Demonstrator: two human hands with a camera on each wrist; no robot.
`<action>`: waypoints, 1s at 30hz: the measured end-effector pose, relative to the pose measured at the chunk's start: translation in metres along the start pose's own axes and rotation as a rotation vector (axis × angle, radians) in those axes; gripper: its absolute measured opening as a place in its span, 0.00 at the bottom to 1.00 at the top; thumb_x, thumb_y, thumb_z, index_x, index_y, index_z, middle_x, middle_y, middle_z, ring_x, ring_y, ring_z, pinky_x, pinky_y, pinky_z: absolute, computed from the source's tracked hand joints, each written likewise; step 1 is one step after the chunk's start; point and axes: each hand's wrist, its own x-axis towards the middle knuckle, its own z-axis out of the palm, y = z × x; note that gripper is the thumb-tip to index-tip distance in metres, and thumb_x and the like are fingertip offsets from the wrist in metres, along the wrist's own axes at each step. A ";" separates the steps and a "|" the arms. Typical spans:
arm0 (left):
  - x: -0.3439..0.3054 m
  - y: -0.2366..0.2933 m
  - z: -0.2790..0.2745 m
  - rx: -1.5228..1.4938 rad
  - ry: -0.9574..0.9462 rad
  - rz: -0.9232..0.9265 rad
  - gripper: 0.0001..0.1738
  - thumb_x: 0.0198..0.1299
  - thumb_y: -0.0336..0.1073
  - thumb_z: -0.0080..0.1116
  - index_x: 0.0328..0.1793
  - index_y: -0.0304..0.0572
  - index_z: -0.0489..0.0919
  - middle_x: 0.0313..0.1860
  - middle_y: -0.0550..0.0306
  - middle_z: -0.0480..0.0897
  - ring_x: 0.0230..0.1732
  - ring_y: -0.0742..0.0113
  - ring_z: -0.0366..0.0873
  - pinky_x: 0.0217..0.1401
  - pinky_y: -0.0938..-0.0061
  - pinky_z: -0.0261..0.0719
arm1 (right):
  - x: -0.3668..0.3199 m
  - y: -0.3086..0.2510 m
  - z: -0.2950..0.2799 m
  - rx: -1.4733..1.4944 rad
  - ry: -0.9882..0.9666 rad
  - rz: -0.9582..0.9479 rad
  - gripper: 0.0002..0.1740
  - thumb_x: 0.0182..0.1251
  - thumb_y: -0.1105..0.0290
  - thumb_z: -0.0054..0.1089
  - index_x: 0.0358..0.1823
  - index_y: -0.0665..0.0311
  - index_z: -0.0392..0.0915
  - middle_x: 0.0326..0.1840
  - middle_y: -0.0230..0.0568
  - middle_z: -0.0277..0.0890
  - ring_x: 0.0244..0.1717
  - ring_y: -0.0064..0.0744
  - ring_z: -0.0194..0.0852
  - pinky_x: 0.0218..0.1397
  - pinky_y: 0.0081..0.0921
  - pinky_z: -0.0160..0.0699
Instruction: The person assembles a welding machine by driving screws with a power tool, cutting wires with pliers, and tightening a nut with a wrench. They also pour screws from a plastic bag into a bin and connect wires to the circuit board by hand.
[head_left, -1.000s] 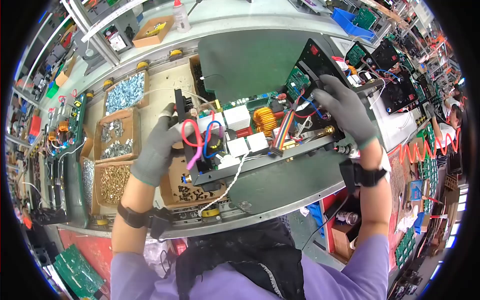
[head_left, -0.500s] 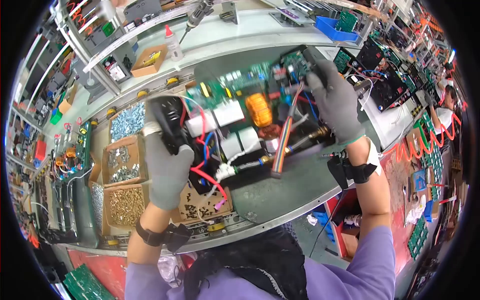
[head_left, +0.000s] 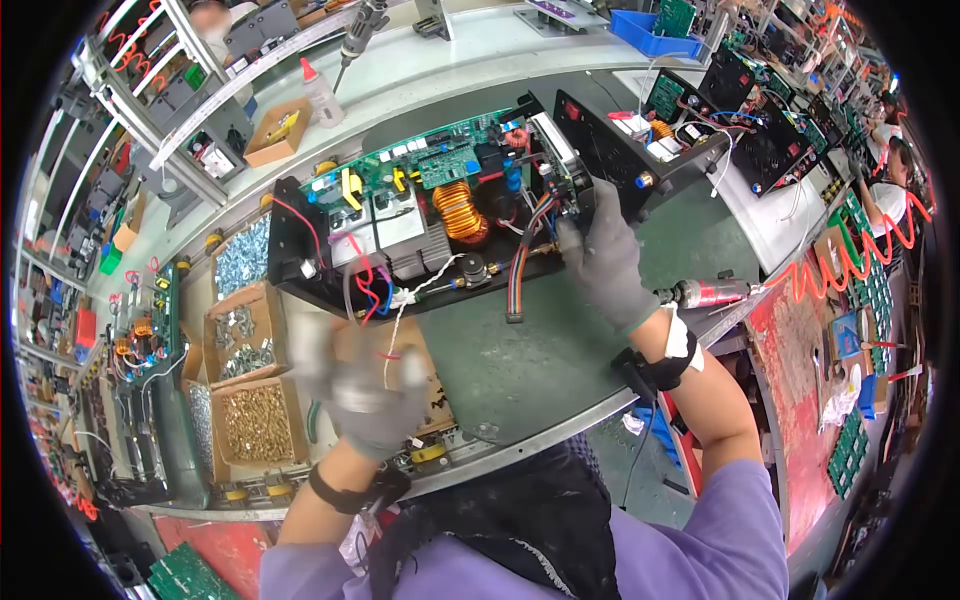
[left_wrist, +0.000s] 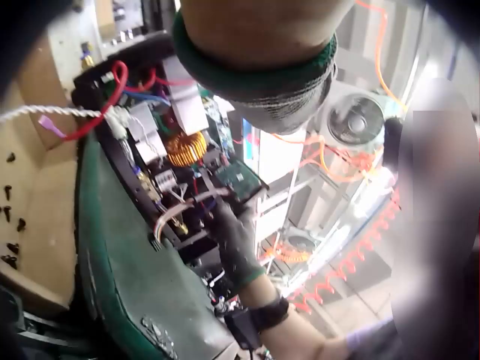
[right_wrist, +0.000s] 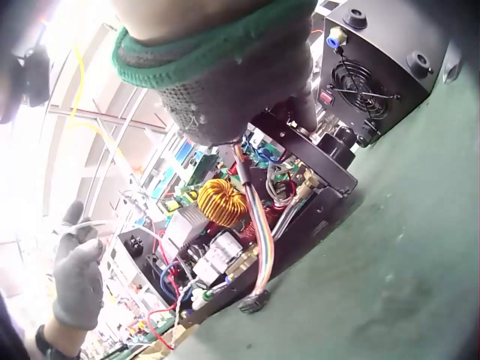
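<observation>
An open black electronics chassis lies across the bench. It carries a green circuit board, a copper-wound toroid coil and white-topped heat sinks. My right hand grips its right end panel, the fingers partly hidden behind it. A rainbow ribbon cable hangs over the front edge. My left hand, blurred, is off the chassis over the parts tray, with thumb and fingers spread. In the right wrist view a pale tube overlaps that left hand. A twisted white cable dangles nearby.
Cardboard trays of brass parts, metal clips and bluish-silver parts stand at left. To the right are another black unit with a fan and a red-and-silver air tool on a coiled hose. A bottle stands behind.
The chassis has been tilted, shifted left and turned so its board faces me. My left hand has let go of its left end and come down towards the front; my right hand stays on the right end.
</observation>
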 end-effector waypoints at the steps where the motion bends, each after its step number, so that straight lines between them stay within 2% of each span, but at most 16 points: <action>1: 0.013 0.014 0.006 -0.296 -0.058 0.031 0.22 0.48 0.33 0.67 0.52 0.41 0.79 0.57 0.44 0.75 0.54 0.46 0.76 0.58 0.55 0.72 | -0.001 -0.002 0.002 0.001 -0.002 0.003 0.28 0.63 0.75 0.60 0.63 0.63 0.62 0.53 0.50 0.72 0.46 0.54 0.79 0.43 0.44 0.78; 3: 0.027 0.036 0.032 -0.393 -0.256 0.180 0.19 0.44 0.32 0.68 0.46 0.49 0.81 0.50 0.55 0.80 0.50 0.51 0.79 0.54 0.54 0.74 | -0.002 -0.007 0.006 0.059 -0.022 -0.027 0.28 0.62 0.75 0.60 0.63 0.64 0.62 0.54 0.50 0.72 0.46 0.54 0.79 0.43 0.44 0.78; 5: 0.027 0.047 0.064 -0.436 -0.304 0.167 0.18 0.44 0.30 0.67 0.45 0.43 0.81 0.48 0.53 0.80 0.50 0.49 0.78 0.52 0.56 0.74 | -0.003 -0.016 0.011 0.080 -0.042 -0.011 0.28 0.62 0.74 0.60 0.63 0.65 0.62 0.54 0.52 0.71 0.47 0.56 0.78 0.45 0.44 0.78; 8: 0.026 0.047 0.092 -0.089 -0.448 0.073 0.15 0.47 0.35 0.66 0.42 0.39 0.82 0.46 0.51 0.80 0.49 0.51 0.76 0.51 0.57 0.70 | -0.005 -0.028 0.015 0.166 -0.092 -0.084 0.28 0.62 0.72 0.60 0.63 0.68 0.63 0.54 0.55 0.70 0.49 0.59 0.75 0.48 0.43 0.78; 10: 0.025 0.043 0.097 0.014 -0.585 -0.045 0.14 0.47 0.41 0.67 0.36 0.41 0.82 0.43 0.50 0.78 0.47 0.52 0.75 0.51 0.58 0.68 | -0.003 -0.038 0.004 0.227 -0.281 -0.063 0.29 0.63 0.70 0.61 0.65 0.67 0.62 0.59 0.58 0.68 0.54 0.62 0.74 0.51 0.43 0.78; 13: 0.017 0.027 0.087 0.002 -0.478 -0.105 0.13 0.46 0.39 0.67 0.36 0.43 0.80 0.39 0.52 0.77 0.44 0.51 0.74 0.47 0.57 0.68 | 0.019 -0.034 -0.022 0.294 -0.408 -0.137 0.29 0.66 0.65 0.60 0.66 0.63 0.64 0.63 0.57 0.69 0.59 0.60 0.73 0.56 0.44 0.77; 15: 0.011 0.011 0.080 -0.026 -0.447 -0.099 0.12 0.47 0.37 0.67 0.37 0.43 0.79 0.37 0.51 0.76 0.43 0.49 0.74 0.45 0.56 0.67 | 0.052 -0.017 -0.046 0.098 -0.460 -0.117 0.24 0.67 0.61 0.59 0.63 0.59 0.70 0.60 0.52 0.73 0.59 0.55 0.75 0.58 0.44 0.76; 16: 0.010 0.004 0.076 -0.061 -0.465 -0.111 0.11 0.48 0.37 0.66 0.36 0.42 0.79 0.35 0.50 0.76 0.41 0.48 0.74 0.44 0.56 0.67 | 0.072 -0.018 -0.057 0.006 -0.422 0.167 0.21 0.67 0.59 0.59 0.59 0.56 0.76 0.57 0.48 0.76 0.58 0.50 0.76 0.59 0.42 0.76; 17: 0.006 -0.004 0.073 -0.056 -0.473 -0.112 0.12 0.47 0.38 0.68 0.35 0.41 0.79 0.34 0.50 0.76 0.40 0.48 0.73 0.44 0.56 0.67 | 0.088 0.019 -0.049 -0.182 -0.222 -0.040 0.21 0.66 0.60 0.60 0.59 0.57 0.76 0.56 0.46 0.77 0.57 0.49 0.77 0.60 0.43 0.76; 18: 0.004 -0.009 0.069 -0.057 -0.500 -0.134 0.13 0.46 0.38 0.68 0.36 0.42 0.79 0.37 0.50 0.76 0.42 0.49 0.74 0.46 0.56 0.67 | 0.109 0.038 -0.051 -0.286 -0.135 -0.053 0.22 0.66 0.60 0.60 0.60 0.57 0.75 0.55 0.48 0.77 0.56 0.51 0.77 0.59 0.44 0.76; 19: 0.002 -0.013 0.065 -0.056 -0.526 -0.157 0.14 0.45 0.38 0.69 0.37 0.42 0.80 0.39 0.50 0.77 0.45 0.50 0.74 0.47 0.56 0.67 | 0.129 0.051 -0.055 -0.340 -0.187 0.126 0.22 0.66 0.60 0.59 0.59 0.57 0.76 0.54 0.51 0.77 0.56 0.54 0.76 0.59 0.45 0.76; 21: -0.007 -0.020 0.065 0.001 -0.509 -0.171 0.13 0.44 0.38 0.70 0.36 0.43 0.81 0.39 0.51 0.78 0.45 0.51 0.74 0.47 0.56 0.67 | 0.156 0.095 -0.046 -0.663 -0.104 0.107 0.24 0.65 0.56 0.56 0.60 0.56 0.76 0.55 0.53 0.76 0.58 0.55 0.74 0.60 0.48 0.75; 23: -0.013 -0.030 0.063 0.061 -0.493 -0.180 0.13 0.43 0.38 0.71 0.34 0.44 0.82 0.38 0.52 0.78 0.45 0.51 0.74 0.48 0.55 0.67 | 0.174 0.113 -0.039 -0.810 -0.249 0.289 0.26 0.65 0.53 0.55 0.61 0.56 0.77 0.57 0.53 0.78 0.59 0.53 0.76 0.61 0.46 0.74; 24: -0.015 -0.034 0.062 0.037 -0.503 -0.220 0.12 0.42 0.37 0.71 0.34 0.46 0.83 0.38 0.54 0.79 0.45 0.52 0.74 0.49 0.55 0.67 | 0.179 0.119 -0.037 -0.804 -0.243 0.282 0.26 0.65 0.53 0.55 0.61 0.56 0.77 0.57 0.53 0.78 0.59 0.53 0.76 0.61 0.46 0.74; 26: -0.017 -0.037 0.059 0.036 -0.452 -0.262 0.11 0.40 0.35 0.71 0.33 0.49 0.85 0.38 0.58 0.80 0.46 0.53 0.75 0.49 0.55 0.67 | 0.188 0.132 -0.033 -0.723 -0.483 0.556 0.27 0.66 0.47 0.53 0.58 0.57 0.78 0.57 0.52 0.80 0.60 0.50 0.77 0.63 0.43 0.73; 30: -0.022 -0.050 0.051 -0.007 -0.377 -0.245 0.13 0.39 0.34 0.71 0.35 0.50 0.86 0.39 0.58 0.81 0.47 0.54 0.75 0.49 0.56 0.67 | 0.185 0.141 -0.021 -0.568 -0.470 0.613 0.30 0.69 0.40 0.51 0.54 0.59 0.81 0.55 0.49 0.82 0.58 0.50 0.79 0.62 0.41 0.73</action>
